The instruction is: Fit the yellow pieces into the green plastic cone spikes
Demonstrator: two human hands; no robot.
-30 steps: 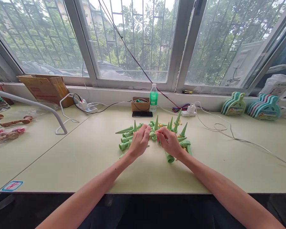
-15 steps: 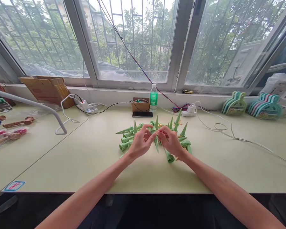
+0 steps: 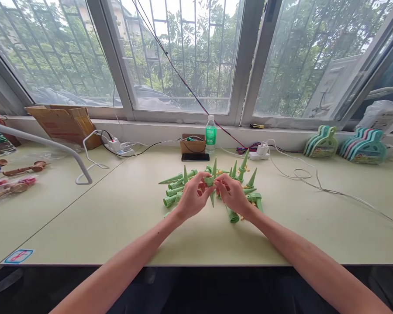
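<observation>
My left hand (image 3: 195,195) is closed around a green plastic watering spike (image 3: 209,180), its round collar facing up and its pointed tip hanging down between my hands. Against the side of this spike, my right hand (image 3: 232,194) has thumb and forefinger pinched; whatever they hold is too small and hidden to make out. Several more green spikes lie or stand around both hands. A hollow green tube (image 3: 232,215) lies below my right hand, and a green spike with a side collar (image 3: 256,199) is to its right. Small yellow valve pieces show among the pile.
Behind the pile are a black phone (image 3: 195,157), a small cardboard box (image 3: 193,143) and a water bottle (image 3: 211,134). White cables and a power strip (image 3: 259,153) lie to the right, near stacked hangers (image 3: 321,141). Wooden toys (image 3: 26,168) lie far left, beyond a bent grey rod (image 3: 52,141).
The spike in my left hand has tilted, so its collar opening shows more clearly and its tip has swung slightly left. Both hands stay in nearly the same place.
</observation>
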